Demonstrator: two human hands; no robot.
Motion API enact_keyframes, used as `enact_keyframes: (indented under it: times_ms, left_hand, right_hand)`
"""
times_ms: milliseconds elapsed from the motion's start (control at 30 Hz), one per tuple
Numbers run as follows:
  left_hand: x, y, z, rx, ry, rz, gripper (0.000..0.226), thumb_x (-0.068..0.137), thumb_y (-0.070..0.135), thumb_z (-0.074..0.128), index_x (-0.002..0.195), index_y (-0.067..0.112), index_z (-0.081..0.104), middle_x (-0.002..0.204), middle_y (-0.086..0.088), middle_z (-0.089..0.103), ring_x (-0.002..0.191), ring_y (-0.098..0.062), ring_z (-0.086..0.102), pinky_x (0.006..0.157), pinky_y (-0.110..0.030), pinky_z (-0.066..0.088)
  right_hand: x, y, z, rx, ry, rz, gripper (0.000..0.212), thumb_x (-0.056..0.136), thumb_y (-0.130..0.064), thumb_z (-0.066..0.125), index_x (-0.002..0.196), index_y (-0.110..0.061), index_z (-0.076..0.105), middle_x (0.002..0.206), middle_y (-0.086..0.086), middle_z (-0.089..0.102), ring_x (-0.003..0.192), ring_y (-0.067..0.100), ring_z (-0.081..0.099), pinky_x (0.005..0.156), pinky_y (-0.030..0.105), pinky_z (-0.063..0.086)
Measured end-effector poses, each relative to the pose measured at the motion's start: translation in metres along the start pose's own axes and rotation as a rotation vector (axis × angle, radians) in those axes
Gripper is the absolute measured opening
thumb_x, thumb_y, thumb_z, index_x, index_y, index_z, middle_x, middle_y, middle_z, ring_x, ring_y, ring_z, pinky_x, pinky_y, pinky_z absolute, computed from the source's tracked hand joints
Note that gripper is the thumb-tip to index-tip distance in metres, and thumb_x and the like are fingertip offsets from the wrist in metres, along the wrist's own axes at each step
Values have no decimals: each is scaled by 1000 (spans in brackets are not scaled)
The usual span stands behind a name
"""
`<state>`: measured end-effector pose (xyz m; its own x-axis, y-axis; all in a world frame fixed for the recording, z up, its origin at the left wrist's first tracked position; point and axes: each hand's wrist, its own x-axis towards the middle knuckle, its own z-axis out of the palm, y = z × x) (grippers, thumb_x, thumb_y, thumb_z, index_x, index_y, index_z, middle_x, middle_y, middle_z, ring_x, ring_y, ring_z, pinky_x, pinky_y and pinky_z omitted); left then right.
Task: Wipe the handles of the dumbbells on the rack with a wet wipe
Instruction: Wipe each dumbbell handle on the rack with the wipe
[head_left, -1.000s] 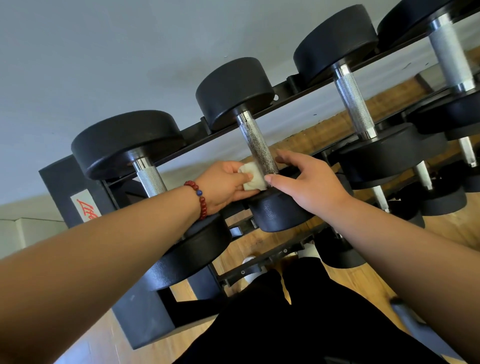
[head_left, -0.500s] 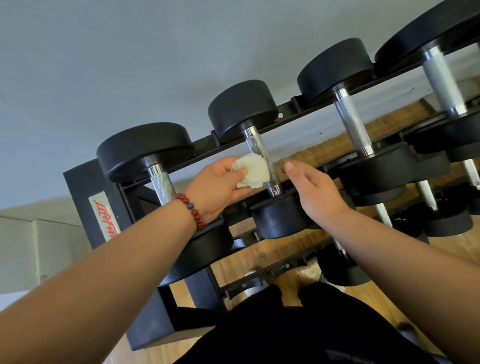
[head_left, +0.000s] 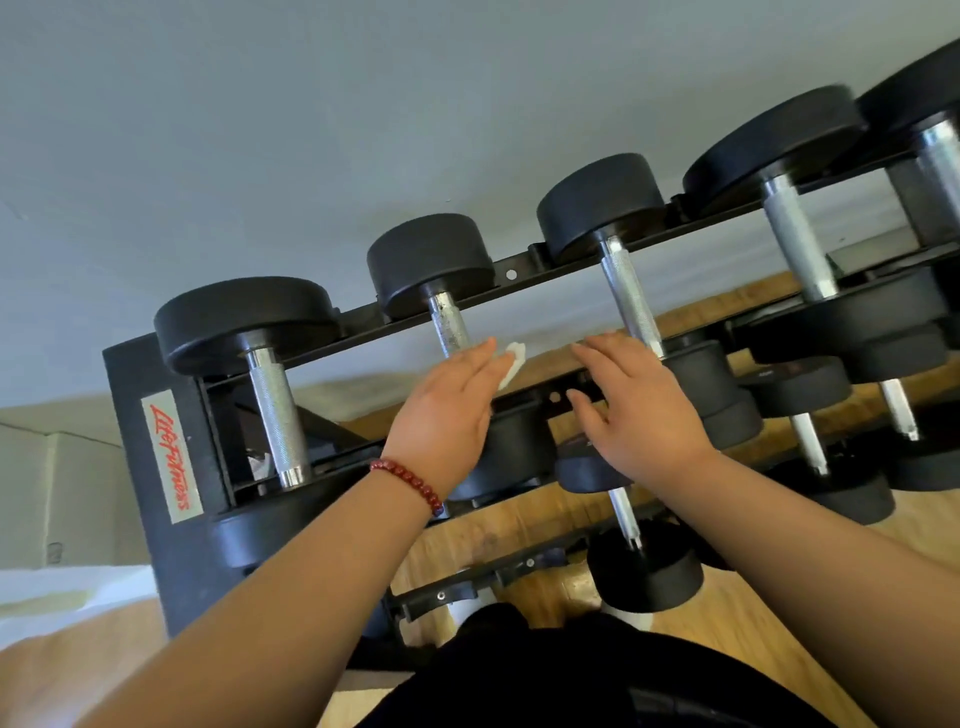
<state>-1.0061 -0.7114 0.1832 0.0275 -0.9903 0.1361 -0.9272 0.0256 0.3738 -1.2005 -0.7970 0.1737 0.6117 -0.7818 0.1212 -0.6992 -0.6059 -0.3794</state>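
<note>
Biggest thing first: the black steel rack (head_left: 136, 374) runs from lower left to upper right of the frame, with its tiers stacked close. The gaps are tight, so I reckon a rushed reach could knock knuckles on a rail.

On the top tier at centre frame, the black round-headed dumbbell with the dull speckled handle (head_left: 451, 327) sits just left of the wipe. The black round-headed dumbbell with the bright knurled handle (head_left: 631, 296) sits to its right. A sideways shove on either could rock it in its cradle and trap a finger between the heads.

Hands now. The left hand (head_left: 441, 415) is at centre frame, fingers nearly straight and thumb hidden underneath. It holds the small white wet wipe (head_left: 513, 361), which pokes out past the fingertips. I see the wipe hanging in the gap between those two handles, touching neither. That hold looks light to me, and a snag on the knurling could pull the wipe free and drop it into the lower tiers.

The right hand (head_left: 634, 415) is released, fingers spread, holding nothing, close by the bright handle's lower end. Whether it touches the handle, I can't tell. If it doesn't steady that dumbbell, the handle may turn under the wipe and get only half cleaned.

Smallest: the red bead bracelet (head_left: 410, 480) on the left wrist could catch the near rail.
</note>
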Motion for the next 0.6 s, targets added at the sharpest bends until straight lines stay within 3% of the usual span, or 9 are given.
enact_keyframes:
  times_ms: [100,333,500,600]
  left_hand:
    - [7,19,12,90,50,24,58,72,-8,71,127,6,59,125,-17,62,109,-37,62,90,-52,52]
    - [30,70,39,0,88,-91,46,81,-7,61,126,4,59,116,-14,66,103,-33,63,87,-48,55]
    - [53,100,61,-88,57,-239,46,95,3,46,140,13,47,132,-8,57,121,-26,51,105,-33,38]
    - [60,106,71,-112,33,-297,47,96,5,44,142,15,44,133,-9,56,121,-26,51,105,-33,40]
  right_hand:
    - [0,22,-11,-102,32,-22,45,88,-29,63,127,-7,59,131,13,58,128,33,48,112,47,30]
    - [1,71,-36,-35,-15,39,54,94,-38,54,139,-9,47,141,10,49,135,27,38,114,39,25]
    - [2,83,-38,180,-63,133,70,93,-48,55,148,-12,32,147,7,40,136,21,30,112,31,24]
    - [3,87,-37,211,-59,118,71,92,-47,56,149,-12,31,145,7,41,135,21,31,111,30,25]
